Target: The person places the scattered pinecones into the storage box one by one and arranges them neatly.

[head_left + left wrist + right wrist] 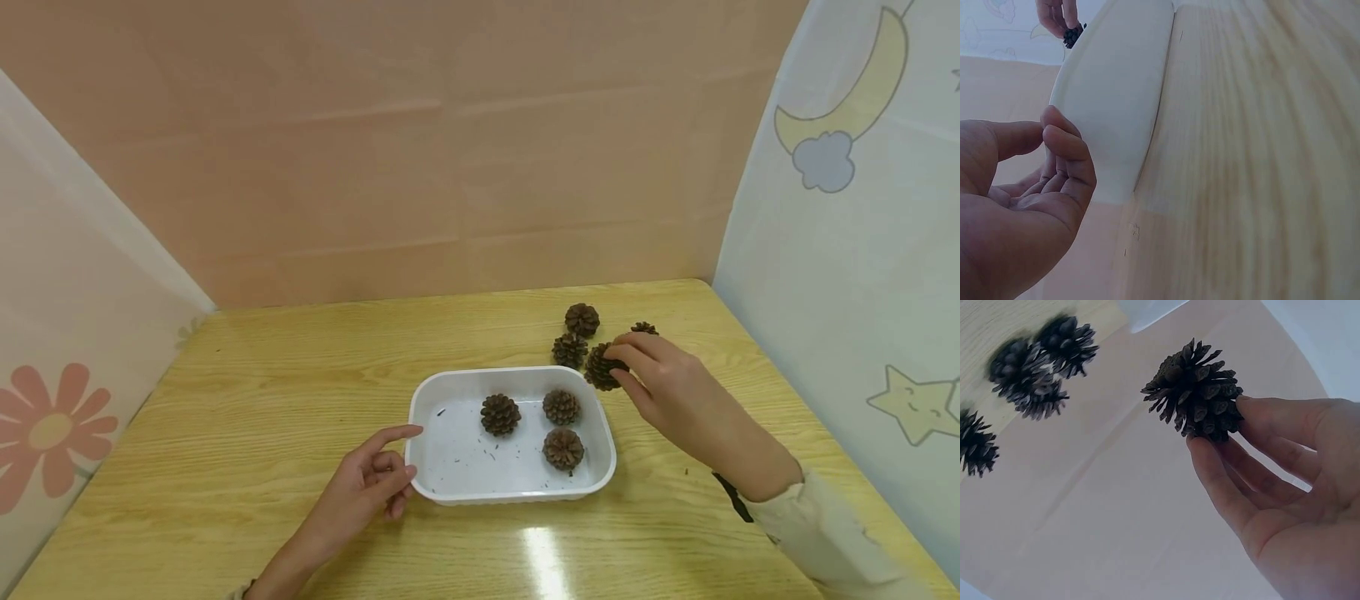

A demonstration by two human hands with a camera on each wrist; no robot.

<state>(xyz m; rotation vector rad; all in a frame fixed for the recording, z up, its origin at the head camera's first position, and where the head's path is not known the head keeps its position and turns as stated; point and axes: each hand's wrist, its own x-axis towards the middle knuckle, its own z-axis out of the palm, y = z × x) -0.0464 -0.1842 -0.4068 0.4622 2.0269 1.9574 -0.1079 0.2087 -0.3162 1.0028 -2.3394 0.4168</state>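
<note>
- Right grip (675,396), partly closed, pinches a pine cone (598,371).
- Left grip (369,482), loose-fingered, touches the tray (487,374) beside it.
- Likely light, stiff, brittle-scaled; hold around its middle.

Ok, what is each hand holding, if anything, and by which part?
The right hand pinches a pine cone by its palm-facing scales. The left hand is at the tray's rim; whether it grips is unclear.

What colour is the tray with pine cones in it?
The tray is white, best seen in the head view.
</note>
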